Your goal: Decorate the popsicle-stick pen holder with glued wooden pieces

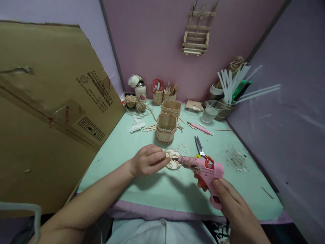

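My right hand [230,195] grips a pink hot glue gun [203,166] by its handle, fingers at the orange trigger. Its barrel is smeared with dried brown residue, and the metal nozzle points left. My left hand [149,159] is closed in a pinch, fingertips right by the nozzle; whatever it holds is too small to make out. Below the nozzle and fingertips lies a small round dish [175,166] with pale wood bits in it. Just beyond stands a small woven-edged wooden basket [166,130], with a second similar basket [171,106] behind.
Scissors [200,147] with red handles lie beyond the glue gun. Farther back are a pink pen-like tool [200,128], a clear plastic cup [210,113], white glue sticks [230,84], twine balls [130,101] and crumpled tissue [137,124]. A large cardboard box [50,101] borders the left.
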The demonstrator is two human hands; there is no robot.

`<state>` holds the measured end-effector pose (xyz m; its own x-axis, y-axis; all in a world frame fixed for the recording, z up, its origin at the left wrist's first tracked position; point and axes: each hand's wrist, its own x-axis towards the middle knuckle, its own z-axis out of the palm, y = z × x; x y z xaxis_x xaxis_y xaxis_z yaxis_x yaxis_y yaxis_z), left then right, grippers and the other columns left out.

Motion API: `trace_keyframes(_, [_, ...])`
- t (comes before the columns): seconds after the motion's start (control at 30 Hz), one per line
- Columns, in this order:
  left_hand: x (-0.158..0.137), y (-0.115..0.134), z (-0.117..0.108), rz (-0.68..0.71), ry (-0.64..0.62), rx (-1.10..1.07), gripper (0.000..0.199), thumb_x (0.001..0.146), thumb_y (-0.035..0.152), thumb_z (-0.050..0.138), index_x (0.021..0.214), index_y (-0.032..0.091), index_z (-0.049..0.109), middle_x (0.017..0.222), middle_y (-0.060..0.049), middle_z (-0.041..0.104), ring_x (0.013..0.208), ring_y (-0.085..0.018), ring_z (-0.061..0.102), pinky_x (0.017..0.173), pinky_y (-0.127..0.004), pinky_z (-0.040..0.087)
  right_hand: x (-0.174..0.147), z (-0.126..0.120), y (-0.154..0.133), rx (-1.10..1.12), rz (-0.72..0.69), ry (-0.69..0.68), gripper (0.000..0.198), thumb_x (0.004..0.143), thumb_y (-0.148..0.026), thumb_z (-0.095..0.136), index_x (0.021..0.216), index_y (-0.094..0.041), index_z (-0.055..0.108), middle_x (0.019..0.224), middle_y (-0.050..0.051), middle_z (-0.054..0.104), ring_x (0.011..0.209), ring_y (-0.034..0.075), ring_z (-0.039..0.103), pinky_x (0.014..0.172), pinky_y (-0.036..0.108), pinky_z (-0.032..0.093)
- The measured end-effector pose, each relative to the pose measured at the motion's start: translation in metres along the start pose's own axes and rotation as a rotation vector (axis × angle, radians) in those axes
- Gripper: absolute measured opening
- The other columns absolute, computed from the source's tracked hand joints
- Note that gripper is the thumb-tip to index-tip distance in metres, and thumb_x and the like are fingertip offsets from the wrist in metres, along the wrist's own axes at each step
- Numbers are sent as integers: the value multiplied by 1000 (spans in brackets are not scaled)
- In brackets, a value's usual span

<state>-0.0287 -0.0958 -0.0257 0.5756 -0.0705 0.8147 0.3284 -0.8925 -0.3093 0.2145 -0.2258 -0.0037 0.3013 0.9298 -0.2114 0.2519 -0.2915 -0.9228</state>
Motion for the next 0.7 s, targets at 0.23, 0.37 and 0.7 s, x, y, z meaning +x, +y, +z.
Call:
trace_keyframes(0.23, [0, 1, 1, -10, -4, -7, 18, 74, 9, 72, 88, 16, 63, 77, -2, 64, 73, -14, 62, 58, -27, 52, 0, -1, 3, -5, -4, 11, 52, 74, -70, 56, 81, -21, 75, 94, 9, 74, 90, 25, 64, 73, 29, 52])
trace_keyframes(0.37, [1, 1, 0, -16, -6, -4, 16, 76, 10, 70, 88, 18, 63, 77, -1, 64, 72, -13, 62, 57, -26, 51, 4, -4, 9, -17, 7, -4, 55, 74, -71, 54, 84, -21, 75, 96, 9, 74, 90, 25, 65, 71, 29, 52])
trace_keyframes(0.7, [2, 4, 3, -57, 6, -27, 16, 76, 9, 70, 87, 17, 62, 75, 0, 63, 70, -13, 61, 57, -26, 51, -5, -1, -12, -34, 49, 7, 49, 75, -68, 54, 81, -24, 74, 93, 5, 73, 83, 22, 62, 65, 25, 51])
